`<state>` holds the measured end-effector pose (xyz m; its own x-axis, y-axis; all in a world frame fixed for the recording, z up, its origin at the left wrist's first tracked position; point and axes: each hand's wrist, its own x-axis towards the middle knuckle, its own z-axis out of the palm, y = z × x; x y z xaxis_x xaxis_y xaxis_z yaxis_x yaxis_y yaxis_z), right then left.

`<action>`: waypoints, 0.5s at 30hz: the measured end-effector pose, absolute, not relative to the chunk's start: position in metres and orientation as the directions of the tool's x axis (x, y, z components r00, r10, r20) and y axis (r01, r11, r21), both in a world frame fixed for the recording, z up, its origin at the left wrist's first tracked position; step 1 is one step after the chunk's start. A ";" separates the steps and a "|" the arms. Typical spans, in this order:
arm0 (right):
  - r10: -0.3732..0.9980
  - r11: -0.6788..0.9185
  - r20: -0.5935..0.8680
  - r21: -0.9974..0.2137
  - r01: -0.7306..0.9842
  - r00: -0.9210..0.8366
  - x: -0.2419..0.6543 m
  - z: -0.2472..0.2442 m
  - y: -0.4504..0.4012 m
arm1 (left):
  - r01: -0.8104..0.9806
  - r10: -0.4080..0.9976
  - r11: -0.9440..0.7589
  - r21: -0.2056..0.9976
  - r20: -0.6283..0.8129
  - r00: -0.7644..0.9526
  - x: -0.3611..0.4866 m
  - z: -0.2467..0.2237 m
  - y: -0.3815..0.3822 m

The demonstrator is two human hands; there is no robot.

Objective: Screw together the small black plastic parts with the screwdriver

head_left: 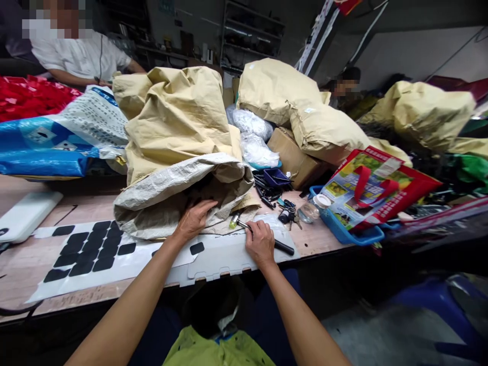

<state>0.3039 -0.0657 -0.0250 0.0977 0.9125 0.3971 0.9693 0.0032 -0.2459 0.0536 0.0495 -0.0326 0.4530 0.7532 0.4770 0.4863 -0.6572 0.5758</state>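
My left hand (195,219) is at the mouth of a large tan sack (179,122) with a rolled-back, pale woven lining. Its visible fingers are stretched out, and some fingertips fade into the dark opening. What lies inside the sack is hidden by shadow. In my right hand (261,243) is a small hammer (284,247), gripped around its shaft. Its black handle sticks out to the right, and its yellowish head points left toward the sack's lower edge. Under both hands lies a white sheet (221,254) at the table's front edge.
Rounded black squares (89,251) sit on a white strip at left, near a white device (28,216). Keys (292,213), black parts and a blue tray (358,235) with a red bag (373,188) are rightward. More sacks (278,86) stand behind; two people are beyond.
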 end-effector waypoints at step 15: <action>0.918 -0.011 0.383 -0.240 0.971 0.105 0.303 -0.024 -0.066 | 0.815 0.870 -0.386 0.432 0.465 0.166 0.049 -0.032 0.035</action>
